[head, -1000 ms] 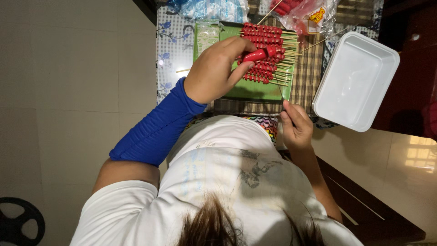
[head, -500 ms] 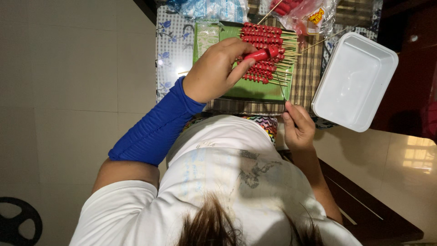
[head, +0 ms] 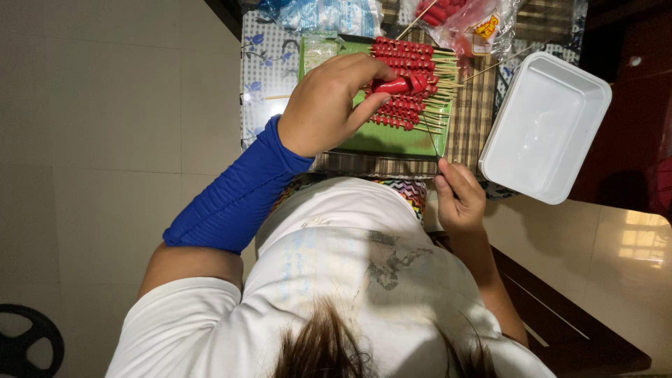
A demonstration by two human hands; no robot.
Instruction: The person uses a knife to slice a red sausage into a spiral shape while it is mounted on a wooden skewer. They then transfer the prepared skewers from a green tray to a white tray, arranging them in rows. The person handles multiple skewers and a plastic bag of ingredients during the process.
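Head view: glossy red sausage (head: 396, 85) pinched over a green tray (head: 392, 140).
Left hand (head: 329, 105) curls, fingertips closed on it above stacked skewers (head: 409, 84); right hand (head: 458, 199) fists around a thin stick (head: 430, 136) at the tabletop (head: 469, 119) edge.

One green tray (head: 392, 140) carries roughly a dozen red sausage skewers (head: 409, 66). One empty white container (head: 542, 129) and two plastic bags (head: 462, 17) sit nearby. Two hands work.
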